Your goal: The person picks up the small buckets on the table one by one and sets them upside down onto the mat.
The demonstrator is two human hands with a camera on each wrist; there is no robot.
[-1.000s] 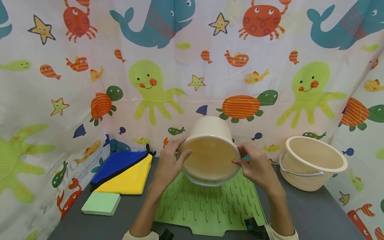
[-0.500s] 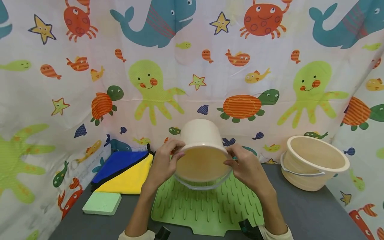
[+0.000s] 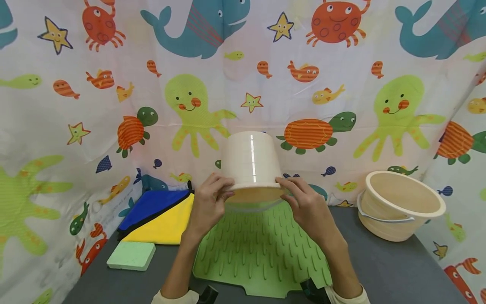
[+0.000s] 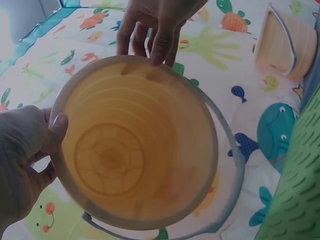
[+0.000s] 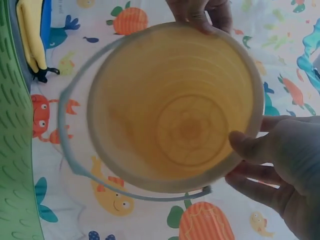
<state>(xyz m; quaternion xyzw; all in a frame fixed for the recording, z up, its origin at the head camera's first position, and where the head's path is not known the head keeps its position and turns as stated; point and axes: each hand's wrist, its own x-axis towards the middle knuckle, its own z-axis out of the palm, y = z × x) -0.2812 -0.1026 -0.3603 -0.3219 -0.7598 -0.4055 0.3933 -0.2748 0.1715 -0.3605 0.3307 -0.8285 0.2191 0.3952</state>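
Note:
A cream plastic bucket [image 3: 250, 158] hangs upside down in the air over a green ridged mat [image 3: 262, 253], its mouth facing down and toward me. My left hand [image 3: 208, 202] pinches the rim on the left side, thumb at the inner edge. On the opposite side my right hand [image 3: 309, 209] pinches the rim between thumb and fingers. Both wrist views look into the bucket's mouth, where a ringed base shows and nothing lies inside. Its grey handle [image 5: 62, 125] dangles loose below the rim.
A second cream bucket [image 3: 395, 228] with a grey handle stands upright at the right on the dark grey table [image 3: 395, 270]. At the left lie a folded blue and yellow cloth [image 3: 163, 226] and a pale green sponge [image 3: 131, 256]. A printed sea-animal curtain [image 3: 258, 101] closes off the back and sides.
The bucket has moved left, then up, and tipped further over, so its outer wall and base now show more than its inside. Both hands keep their grip on the rim.

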